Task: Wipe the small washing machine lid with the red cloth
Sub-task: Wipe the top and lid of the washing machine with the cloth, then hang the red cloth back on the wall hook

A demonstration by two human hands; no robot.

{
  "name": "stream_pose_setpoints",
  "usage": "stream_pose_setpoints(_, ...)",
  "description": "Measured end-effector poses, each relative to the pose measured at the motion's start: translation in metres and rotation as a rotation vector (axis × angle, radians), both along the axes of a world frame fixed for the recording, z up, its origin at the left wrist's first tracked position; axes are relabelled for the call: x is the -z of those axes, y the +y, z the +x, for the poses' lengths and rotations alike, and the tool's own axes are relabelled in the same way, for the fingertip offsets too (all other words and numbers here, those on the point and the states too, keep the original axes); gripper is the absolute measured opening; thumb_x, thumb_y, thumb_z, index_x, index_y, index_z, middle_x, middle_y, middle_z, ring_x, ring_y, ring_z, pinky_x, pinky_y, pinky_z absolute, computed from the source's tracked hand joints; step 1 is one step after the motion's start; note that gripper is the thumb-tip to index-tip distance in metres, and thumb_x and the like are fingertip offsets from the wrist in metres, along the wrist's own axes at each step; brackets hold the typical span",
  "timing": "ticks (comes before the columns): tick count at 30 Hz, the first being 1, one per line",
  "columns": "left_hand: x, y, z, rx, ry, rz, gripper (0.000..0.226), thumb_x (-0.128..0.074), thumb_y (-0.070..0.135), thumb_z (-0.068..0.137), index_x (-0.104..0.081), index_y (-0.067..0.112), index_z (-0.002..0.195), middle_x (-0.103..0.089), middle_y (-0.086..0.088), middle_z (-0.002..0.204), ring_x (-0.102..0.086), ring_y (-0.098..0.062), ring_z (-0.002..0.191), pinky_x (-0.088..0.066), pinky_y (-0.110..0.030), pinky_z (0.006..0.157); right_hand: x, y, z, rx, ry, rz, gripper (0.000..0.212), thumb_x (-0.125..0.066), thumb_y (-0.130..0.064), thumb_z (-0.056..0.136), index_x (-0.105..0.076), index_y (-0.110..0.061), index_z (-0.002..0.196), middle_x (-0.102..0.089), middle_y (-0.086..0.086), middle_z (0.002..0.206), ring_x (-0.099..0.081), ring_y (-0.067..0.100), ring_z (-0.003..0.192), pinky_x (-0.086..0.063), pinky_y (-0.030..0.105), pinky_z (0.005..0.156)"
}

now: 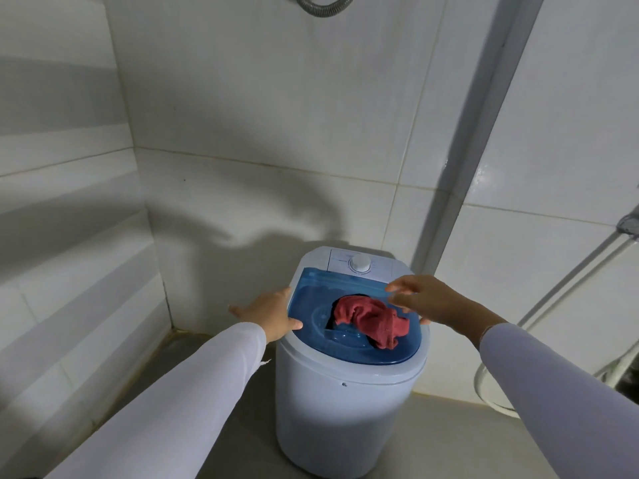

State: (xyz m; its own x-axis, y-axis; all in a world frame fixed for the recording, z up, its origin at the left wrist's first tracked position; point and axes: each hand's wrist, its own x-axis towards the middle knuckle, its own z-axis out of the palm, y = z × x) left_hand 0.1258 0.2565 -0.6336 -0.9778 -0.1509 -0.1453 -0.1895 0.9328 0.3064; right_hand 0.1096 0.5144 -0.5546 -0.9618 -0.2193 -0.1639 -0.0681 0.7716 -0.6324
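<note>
A small white washing machine (345, 402) stands on the floor against the tiled wall. Its clear blue lid (311, 299) is closed, and a crumpled red cloth (371, 319) lies on the middle of it. My left hand (269, 314) rests with spread fingers against the lid's left edge. My right hand (428, 300) hovers just above the cloth's right end, fingers loosely extended, holding nothing. A white dial (359, 263) sits behind the lid.
Tiled walls close in behind and on the left, meeting in a corner. A grey vertical pipe (477, 133) runs down the wall right of the machine. Metal tubing and a white round rim (491, 392) stand at the right. A shower hose (321, 5) hangs above.
</note>
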Motion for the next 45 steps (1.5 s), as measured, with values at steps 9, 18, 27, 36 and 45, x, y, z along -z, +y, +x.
stream_pose_setpoints(9,-0.015,0.040,0.017,0.125,0.353,0.086,0.035,-0.055,0.057,0.086,-0.059,0.034,0.113,-0.050,0.009,0.126,-0.043,-0.014,0.125,-0.027,-0.053,0.108,0.018,0.014,0.017,0.009,-0.012,0.086,0.027,-0.067,-0.022,0.078,-0.060,-0.020,0.104,-0.067,0.002,0.100,-0.060,0.017,0.087,-0.042,0.019,0.058)
stream_pose_setpoints(18,-0.023,0.106,0.029,0.243,0.292,0.052,0.048,-0.053,0.063,0.084,-0.057,0.026,0.114,-0.059,0.004,0.117,-0.048,-0.019,0.119,-0.031,-0.050,0.106,0.018,-0.002,0.028,-0.061,0.173,-0.006,0.010,-0.068,-0.015,0.077,-0.060,-0.020,0.074,-0.062,-0.003,0.087,-0.055,0.012,0.086,-0.037,0.012,0.067)
stream_pose_setpoints(27,-0.088,0.089,0.024,0.189,0.426,0.021,0.029,-0.044,0.038,0.096,-0.060,0.034,0.120,-0.063,0.007,0.124,-0.052,-0.020,0.122,-0.030,-0.043,0.104,-0.028,-0.007,0.024,-0.071,0.291,-0.131,0.013,-0.065,-0.014,0.081,-0.052,-0.015,0.079,-0.053,-0.001,0.073,-0.046,0.014,0.069,-0.036,0.021,0.060)
stream_pose_setpoints(36,-0.149,0.036,0.019,0.087,0.485,0.196,0.017,-0.054,0.038,0.092,-0.070,0.035,0.097,-0.070,0.013,0.096,-0.060,-0.016,0.105,-0.041,-0.040,0.099,-0.081,-0.037,0.005,-0.044,0.377,-0.238,0.028,-0.075,-0.013,0.072,-0.057,-0.019,0.094,-0.064,0.000,0.081,-0.056,0.013,0.073,-0.044,0.021,0.060)
stream_pose_setpoints(45,-0.161,-0.048,-0.045,-0.072,0.584,0.302,0.026,-0.050,0.033,0.093,-0.053,0.034,0.068,-0.060,0.005,0.084,-0.060,-0.026,0.100,-0.046,-0.044,0.096,-0.086,-0.125,-0.056,-0.101,0.274,-0.371,0.019,-0.070,-0.005,0.075,-0.062,-0.021,0.069,-0.061,-0.002,0.068,-0.056,0.016,0.066,-0.046,0.024,0.061)
